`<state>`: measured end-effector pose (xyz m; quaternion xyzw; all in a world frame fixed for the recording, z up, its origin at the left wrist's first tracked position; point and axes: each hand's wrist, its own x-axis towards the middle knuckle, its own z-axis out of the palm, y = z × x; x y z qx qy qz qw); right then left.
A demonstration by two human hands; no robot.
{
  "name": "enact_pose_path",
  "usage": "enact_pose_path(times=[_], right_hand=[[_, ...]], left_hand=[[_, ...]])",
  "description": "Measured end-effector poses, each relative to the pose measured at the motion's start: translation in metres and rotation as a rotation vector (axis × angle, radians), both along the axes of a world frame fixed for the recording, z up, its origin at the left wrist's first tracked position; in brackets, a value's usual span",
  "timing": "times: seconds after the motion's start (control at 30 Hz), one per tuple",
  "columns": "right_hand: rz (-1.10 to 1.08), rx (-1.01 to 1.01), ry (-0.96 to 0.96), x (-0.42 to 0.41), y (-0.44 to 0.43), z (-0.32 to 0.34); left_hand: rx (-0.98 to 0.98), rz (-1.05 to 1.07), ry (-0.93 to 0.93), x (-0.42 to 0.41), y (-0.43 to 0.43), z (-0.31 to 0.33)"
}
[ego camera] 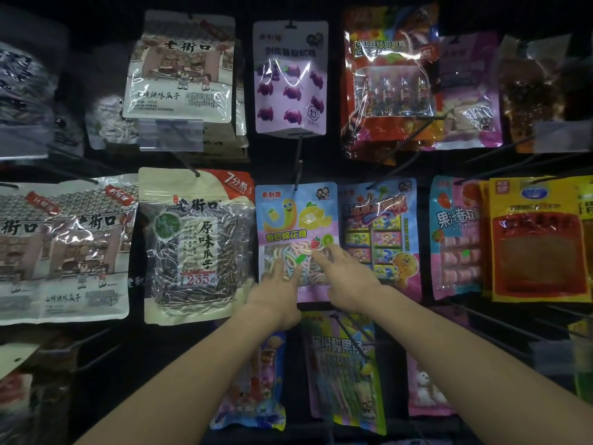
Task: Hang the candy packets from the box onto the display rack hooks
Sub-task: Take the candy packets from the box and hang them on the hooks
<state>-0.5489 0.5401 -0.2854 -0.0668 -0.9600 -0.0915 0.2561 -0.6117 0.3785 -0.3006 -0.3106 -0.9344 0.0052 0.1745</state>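
Head view, item: candy packet (296, 220), blue with yellow cartoon figures, hanging at centre of the rack from a hook (299, 170) that meets its top edge. Left hand (276, 298): fingers straight and spread, resting flat on the packet's lower window, holding nothing. Right hand (351, 281): fingers extended, tips touching the window's right part, likewise holding nothing. Box: not in view. Risks, as judged: an uneven push from either hand may swing or twist the packet, strain its hang hole, or work it forward along the hook; a forearm dropping at 6 o'clock may brush the green packet (343, 370) below. Surroundings: seed bag (195, 245) at 9 o'clock, just beside; blue packet (378, 232) at 3 o'clock, edge touching or overlapping, cannot tell which; purple packet (290, 78) at 12 o'clock. Obstruction: close neighbours leave little side room; bare hook wires project at 3 to 5 o'clock.
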Motion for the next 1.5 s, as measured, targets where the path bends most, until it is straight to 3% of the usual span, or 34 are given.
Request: enact_pose_path(times=[0.37,0.73,0.83,0.93,1.13,1.3,1.5], right_hand=[[0.012,-0.070,-0.027,0.026,-0.021,0.004],[0.045,-0.134,-0.060,0.123,-0.054,-0.004],[0.069,-0.151,-0.034,0.163,-0.065,-0.017],[0.093,-0.157,-0.043,0.206,-0.074,-0.040],[0.210,-0.163,-0.217,0.294,-0.104,-0.115],[0.280,-0.207,-0.408,0.345,-0.123,-0.191],[0.227,-0.435,-0.608,0.367,-0.127,-0.286]], left_hand=[[-0.055,0.008,0.020,0.020,-0.012,0.007],[0.178,-0.163,0.168,0.108,-0.071,0.001],[0.141,-0.154,0.179,0.145,-0.097,-0.012],[0.088,-0.157,0.206,0.176,-0.124,-0.039],[0.160,-0.305,0.174,0.238,-0.170,-0.128],[0.130,-0.329,0.039,0.277,-0.204,-0.220],[0.056,-0.231,-0.167,0.296,-0.241,-0.329]])
